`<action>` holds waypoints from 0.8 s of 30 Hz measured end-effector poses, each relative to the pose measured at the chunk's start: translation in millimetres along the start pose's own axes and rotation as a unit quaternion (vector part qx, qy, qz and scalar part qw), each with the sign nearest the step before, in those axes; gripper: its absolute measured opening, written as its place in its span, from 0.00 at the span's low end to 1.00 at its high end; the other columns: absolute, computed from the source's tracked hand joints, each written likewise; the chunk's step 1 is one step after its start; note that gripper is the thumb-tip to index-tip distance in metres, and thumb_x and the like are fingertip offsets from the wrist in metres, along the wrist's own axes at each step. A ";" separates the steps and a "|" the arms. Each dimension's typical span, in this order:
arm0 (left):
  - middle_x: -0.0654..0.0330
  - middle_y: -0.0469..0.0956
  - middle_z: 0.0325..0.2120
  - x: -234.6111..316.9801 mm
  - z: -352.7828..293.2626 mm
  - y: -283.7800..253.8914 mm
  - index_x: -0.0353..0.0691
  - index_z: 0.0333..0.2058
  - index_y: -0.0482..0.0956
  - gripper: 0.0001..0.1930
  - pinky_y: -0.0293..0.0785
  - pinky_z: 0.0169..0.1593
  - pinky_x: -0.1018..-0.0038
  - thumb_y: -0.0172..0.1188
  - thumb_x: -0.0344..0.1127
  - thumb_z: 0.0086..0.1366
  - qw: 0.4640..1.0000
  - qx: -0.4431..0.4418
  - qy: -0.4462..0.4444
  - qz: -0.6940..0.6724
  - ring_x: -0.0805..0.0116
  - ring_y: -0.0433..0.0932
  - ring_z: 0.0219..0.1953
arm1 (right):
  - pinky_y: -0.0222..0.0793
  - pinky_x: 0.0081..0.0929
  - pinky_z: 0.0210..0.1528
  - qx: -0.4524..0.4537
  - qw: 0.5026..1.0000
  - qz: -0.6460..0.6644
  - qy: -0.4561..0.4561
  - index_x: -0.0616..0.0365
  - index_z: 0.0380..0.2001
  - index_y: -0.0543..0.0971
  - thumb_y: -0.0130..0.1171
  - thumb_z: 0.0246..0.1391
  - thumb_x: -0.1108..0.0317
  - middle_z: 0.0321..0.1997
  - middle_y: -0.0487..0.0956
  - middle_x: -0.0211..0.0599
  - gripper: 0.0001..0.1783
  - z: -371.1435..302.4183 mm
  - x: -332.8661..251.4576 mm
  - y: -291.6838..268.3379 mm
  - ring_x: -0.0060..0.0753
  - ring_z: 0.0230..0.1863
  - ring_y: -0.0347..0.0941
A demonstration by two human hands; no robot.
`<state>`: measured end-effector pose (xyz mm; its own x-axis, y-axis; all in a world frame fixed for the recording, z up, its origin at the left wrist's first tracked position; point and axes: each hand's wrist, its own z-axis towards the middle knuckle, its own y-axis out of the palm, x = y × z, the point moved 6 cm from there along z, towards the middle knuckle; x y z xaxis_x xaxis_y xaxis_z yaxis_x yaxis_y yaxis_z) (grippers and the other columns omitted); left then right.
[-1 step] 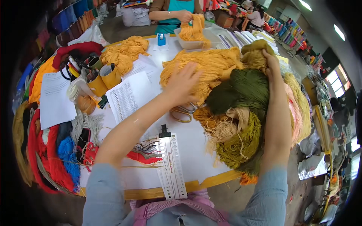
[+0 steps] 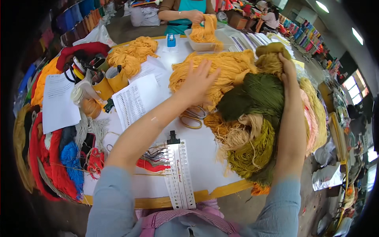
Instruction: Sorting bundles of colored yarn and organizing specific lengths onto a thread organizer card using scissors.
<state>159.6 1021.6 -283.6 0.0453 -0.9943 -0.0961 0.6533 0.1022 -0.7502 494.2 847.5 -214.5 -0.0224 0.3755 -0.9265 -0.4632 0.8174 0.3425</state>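
My left hand (image 2: pixel 197 85) is over the golden-yellow yarn skein (image 2: pixel 233 63), fingers spread and palm down; whether it touches the strands I cannot tell. On the right, my right hand (image 2: pixel 288 68) is closed on the edge of an olive-brown yarn skein (image 2: pixel 271 53), its fingers partly hidden. Below it, along my right forearm, lie a dark green skein (image 2: pixel 256 94), an olive-green skein (image 2: pixel 250 154) and loose beige yarn (image 2: pixel 233 134). Scissors with tan handles (image 2: pixel 191 121) rest just below my left hand.
A white perforated card (image 2: pixel 179 173) with a black clip holds coloured threads near the front edge. Printed sheets (image 2: pixel 130 104), cups of tools (image 2: pixel 116 79) and red and blue skeins (image 2: pixel 71 162) lie left. Across the table, a person holds yellow yarn over a plastic tub (image 2: pixel 205 46).
My left hand has shifted slightly right and up over the yellow yarn, its fingers spreading wider. My right hand stays at the olive-brown skein.
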 end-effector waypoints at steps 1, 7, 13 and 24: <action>0.45 0.60 0.62 -2.4 16.4 22.9 0.51 0.66 0.58 0.53 0.58 0.60 0.44 0.76 0.46 0.40 0.999 -0.024 -0.018 0.018 0.49 0.61 0.63 | 0.79 0.38 0.45 -0.006 1.000 0.013 -0.009 0.63 0.50 0.76 0.61 0.57 0.73 0.46 0.80 0.42 0.17 0.7 -3.2 -7.7 0.40 0.42 0.79; 0.45 0.72 0.50 -27.9 43.8 83.9 0.57 0.65 0.59 0.49 0.68 0.52 0.52 0.73 0.37 0.42 0.978 -0.186 -0.087 -0.020 0.48 0.71 0.53 | 0.79 0.36 0.43 -0.015 0.999 -0.026 0.012 0.67 0.47 0.76 0.61 0.58 0.69 0.44 0.80 0.43 0.16 -11.0 -12.0 -11.0 0.39 0.41 0.80; 0.54 0.78 0.31 -46.0 27.6 75.6 0.58 0.60 0.67 0.38 0.73 0.41 0.61 0.65 0.31 0.47 0.988 -0.141 -0.039 -0.053 0.52 0.77 0.39 | 0.79 0.35 0.41 -0.022 0.999 -0.040 0.029 0.69 0.46 0.75 0.61 0.58 0.68 0.43 0.81 0.43 0.17 -12.1 -4.1 -9.7 0.39 0.39 0.80; 0.56 0.80 0.38 -103.6 -18.0 13.0 0.56 0.54 0.75 0.34 0.72 0.46 0.60 0.64 0.22 0.46 0.992 -0.103 -0.025 -0.075 0.52 0.76 0.44 | 0.77 0.30 0.39 -0.041 0.989 -0.135 0.052 0.66 0.45 0.77 0.63 0.57 0.63 0.40 0.82 0.39 0.18 -26.1 -1.9 2.7 0.33 0.36 0.80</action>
<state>149.9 1126.5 -295.2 0.0008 -0.9984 0.0559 0.4873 -0.0484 -0.8719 469.9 837.6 -215.9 0.0232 0.0985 -0.9949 -0.5355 0.8415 0.0708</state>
